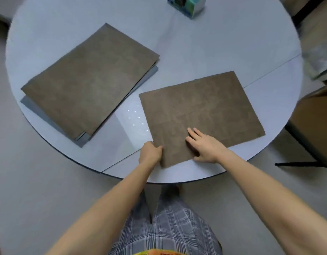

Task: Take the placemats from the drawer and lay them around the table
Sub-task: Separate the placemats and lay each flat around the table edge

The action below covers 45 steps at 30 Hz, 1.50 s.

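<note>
The left hand (151, 151) grips the near left corner of a single brown placemat (201, 115), its fingers curled over the mat's edge; how far they wrap underneath cannot be told. Just right of that grip, the right hand (205, 145) lies flat on the same mat, fingers straight and slightly spread, pointing away from the person, the palm pressing the mat's near edge onto the tabletop (196, 50). This grip is wide and holds nothing.

The mat stretches away from both hands and to their right, lying flat on the round pale blue tabletop, turned slightly so that its near left corner reaches closest to the table's rim. Its far right corner lies beside a thin seam line crossing the surface.

Further left of the left hand's grip, and beyond it, a stack of placemats (89, 81) rests on the tabletop, well apart from the single mat. Its top mat is brown; grey edges of lower ones peek out along the near and left sides.

Far beyond the hands, at the table's opposite side, stands a small colourful box (190, 6), cut off by the frame. Below the arms, checked trousers (170, 227) show above a pale floor (39, 181).
</note>
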### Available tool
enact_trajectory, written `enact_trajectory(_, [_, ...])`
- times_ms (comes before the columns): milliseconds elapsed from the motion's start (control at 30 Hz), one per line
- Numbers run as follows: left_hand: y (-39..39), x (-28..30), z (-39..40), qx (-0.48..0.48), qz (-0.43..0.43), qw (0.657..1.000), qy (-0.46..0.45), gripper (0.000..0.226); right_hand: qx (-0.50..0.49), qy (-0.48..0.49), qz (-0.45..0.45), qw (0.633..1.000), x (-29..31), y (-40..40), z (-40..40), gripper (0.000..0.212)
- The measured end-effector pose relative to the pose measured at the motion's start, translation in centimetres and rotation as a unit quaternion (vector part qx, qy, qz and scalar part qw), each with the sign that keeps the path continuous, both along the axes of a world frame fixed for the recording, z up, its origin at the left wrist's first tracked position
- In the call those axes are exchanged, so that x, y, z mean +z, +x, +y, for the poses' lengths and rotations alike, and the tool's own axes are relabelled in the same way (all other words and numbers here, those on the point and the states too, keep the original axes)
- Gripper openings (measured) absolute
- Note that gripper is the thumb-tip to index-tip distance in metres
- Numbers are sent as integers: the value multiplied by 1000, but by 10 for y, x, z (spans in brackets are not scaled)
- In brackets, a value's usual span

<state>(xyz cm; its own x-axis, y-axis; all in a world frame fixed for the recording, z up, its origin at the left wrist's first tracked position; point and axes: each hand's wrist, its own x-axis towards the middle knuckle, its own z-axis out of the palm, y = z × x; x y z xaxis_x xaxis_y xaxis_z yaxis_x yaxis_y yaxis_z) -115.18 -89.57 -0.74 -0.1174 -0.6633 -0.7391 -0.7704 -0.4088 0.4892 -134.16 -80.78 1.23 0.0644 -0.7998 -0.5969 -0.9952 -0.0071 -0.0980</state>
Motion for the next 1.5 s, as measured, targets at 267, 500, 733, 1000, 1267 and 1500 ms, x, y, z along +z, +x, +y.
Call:
enact_trajectory(267, [35,4,0,53,-32,993,-97,13,4,-99,-4,995,-16,31,18,56])
enact_trajectory(500, [84,-5,-21,10,-21,995,-95,13,47,-165,25,985,-26,87,9,20])
enact_trajectory(733, [90,-1,-32,-96,-5,994,-58,28,56,-165,85,981,-17,112,5,42])
enact_trajectory(1000, [102,2,-34,-188,-47,977,-85,37,-33,-114,71,990,-13,138,16,28])
enact_trajectory(1267, [111,-5,-26,-195,-80,972,-105,31,-26,-88,26,995,-3,143,27,33])
enact_trajectory(1500, [116,-11,-25,-260,-84,950,-150,40,-47,-63,26,997,-1,145,26,31])
